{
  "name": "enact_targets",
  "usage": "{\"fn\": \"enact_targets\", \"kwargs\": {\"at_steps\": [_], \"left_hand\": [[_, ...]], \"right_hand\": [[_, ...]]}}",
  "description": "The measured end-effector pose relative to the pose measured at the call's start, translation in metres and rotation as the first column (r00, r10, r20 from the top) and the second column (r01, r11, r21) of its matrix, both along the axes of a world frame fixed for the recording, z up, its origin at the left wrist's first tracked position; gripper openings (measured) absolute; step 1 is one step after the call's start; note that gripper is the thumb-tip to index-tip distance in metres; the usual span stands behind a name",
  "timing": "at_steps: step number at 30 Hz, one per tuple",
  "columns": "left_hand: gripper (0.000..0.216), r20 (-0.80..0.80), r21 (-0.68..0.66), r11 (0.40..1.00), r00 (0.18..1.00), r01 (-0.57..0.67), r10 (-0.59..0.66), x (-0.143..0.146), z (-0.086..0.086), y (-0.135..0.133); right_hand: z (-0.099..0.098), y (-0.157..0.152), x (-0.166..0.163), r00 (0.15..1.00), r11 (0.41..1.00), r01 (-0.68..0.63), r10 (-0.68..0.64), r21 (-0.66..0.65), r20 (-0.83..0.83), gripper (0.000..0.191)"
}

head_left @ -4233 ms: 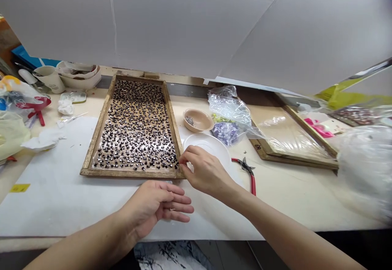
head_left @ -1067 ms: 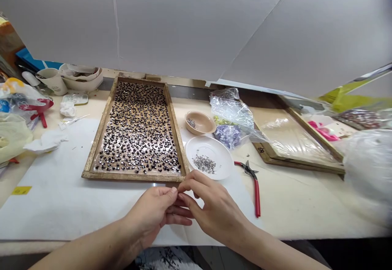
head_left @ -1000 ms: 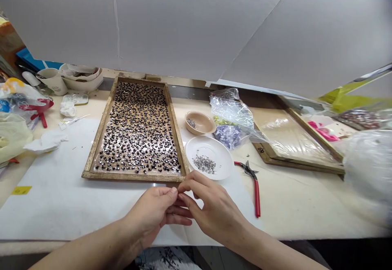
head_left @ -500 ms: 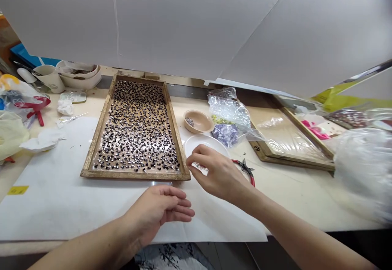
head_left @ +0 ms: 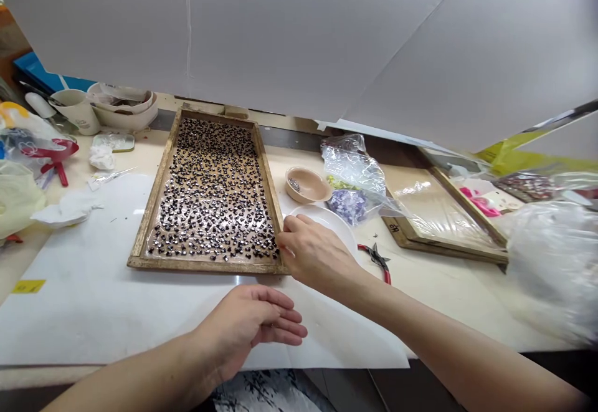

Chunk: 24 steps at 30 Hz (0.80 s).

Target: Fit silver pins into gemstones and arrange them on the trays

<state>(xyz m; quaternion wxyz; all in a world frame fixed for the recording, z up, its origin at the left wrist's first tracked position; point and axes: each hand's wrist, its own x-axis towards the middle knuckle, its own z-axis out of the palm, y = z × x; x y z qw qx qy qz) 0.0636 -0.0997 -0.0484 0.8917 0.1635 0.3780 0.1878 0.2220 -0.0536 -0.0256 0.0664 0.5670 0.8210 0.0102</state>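
Fingers [head_left: 286, 239] by tray [head_left: 205, 265] on white sheet [head_left: 93, 287].

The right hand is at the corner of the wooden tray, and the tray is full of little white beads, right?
Not white. The head view shows the beads in the wooden tray are dark; the right hand is at its corner.

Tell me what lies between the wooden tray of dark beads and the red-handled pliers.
Head view: the right hand and the white plate partly under it lie between tray and pliers.
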Motion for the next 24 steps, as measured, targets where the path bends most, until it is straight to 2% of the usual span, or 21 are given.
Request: {"fn": "enact_targets", "kwargs": {"at_steps": [10, 17, 24], "left_hand": [[0.017, 0.030, -0.002, 1.000, 1.000, 0.010, -0.010, 0.000, -0.001, -0.001], [0.027, 0.008, 0.003, 1.000, 1.000, 0.006, -0.006, 0.000, -0.003, -0.001], [0.032, 0.016, -0.003, 1.000, 1.000, 0.005, -0.005, 0.002, -0.006, -0.002]], "right_hand": [[-0.005, 0.000, -0.005, 0.999, 1.000, -0.022, 0.022, 0.013, 0.047, 0.023], [0.004, 0.007, -0.002, 0.996, 0.996, 0.084, -0.084, 0.016, 0.002, 0.022], [0.003, 0.001, -0.007, 0.997, 0.999, 0.026, -0.022, -0.043, 0.078, 0.022]]}}
